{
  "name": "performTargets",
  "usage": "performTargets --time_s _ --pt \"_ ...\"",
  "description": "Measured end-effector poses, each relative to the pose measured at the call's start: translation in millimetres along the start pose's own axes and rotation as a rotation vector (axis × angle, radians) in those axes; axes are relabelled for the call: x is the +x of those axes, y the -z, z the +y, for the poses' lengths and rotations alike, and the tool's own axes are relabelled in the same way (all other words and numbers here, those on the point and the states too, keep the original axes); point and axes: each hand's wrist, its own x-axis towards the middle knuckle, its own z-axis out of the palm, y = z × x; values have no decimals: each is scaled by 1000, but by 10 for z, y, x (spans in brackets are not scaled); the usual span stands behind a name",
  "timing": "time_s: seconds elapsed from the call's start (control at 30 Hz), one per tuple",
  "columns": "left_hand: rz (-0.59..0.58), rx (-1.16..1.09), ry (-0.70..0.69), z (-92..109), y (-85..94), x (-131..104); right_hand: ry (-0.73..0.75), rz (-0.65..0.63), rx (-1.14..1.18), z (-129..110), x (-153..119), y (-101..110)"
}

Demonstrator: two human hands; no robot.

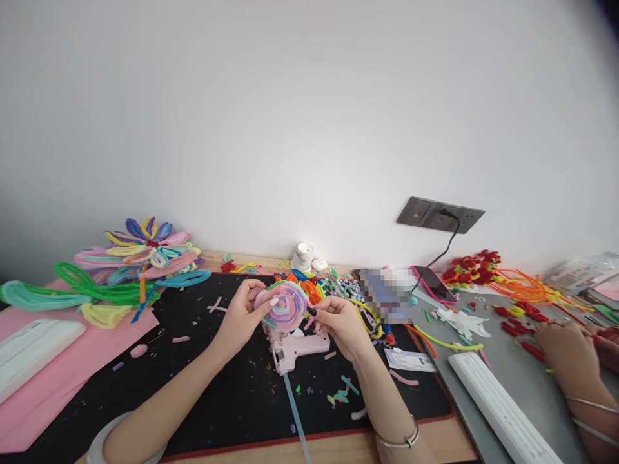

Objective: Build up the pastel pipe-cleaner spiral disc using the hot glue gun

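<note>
Though the spiral disc looks mostly wound, left hand and right hand pinch its rim, inside the mat's edges.

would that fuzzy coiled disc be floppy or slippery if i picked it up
The disc probably isn't very floppy: its tightly packed coils look fairly flat, though fuzzy strips like these may give when squeezed. It is likely light, since the left hand grips it near one edge with the thumb on its face. Its fuzzy surface suggests little slipping.
</note>
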Motion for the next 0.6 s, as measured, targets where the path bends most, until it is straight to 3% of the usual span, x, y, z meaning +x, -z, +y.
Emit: performTargets --time_s 0.6 --pt "7 -9 4 -16 -1 3 9 -28 -30 17 -1 -6"
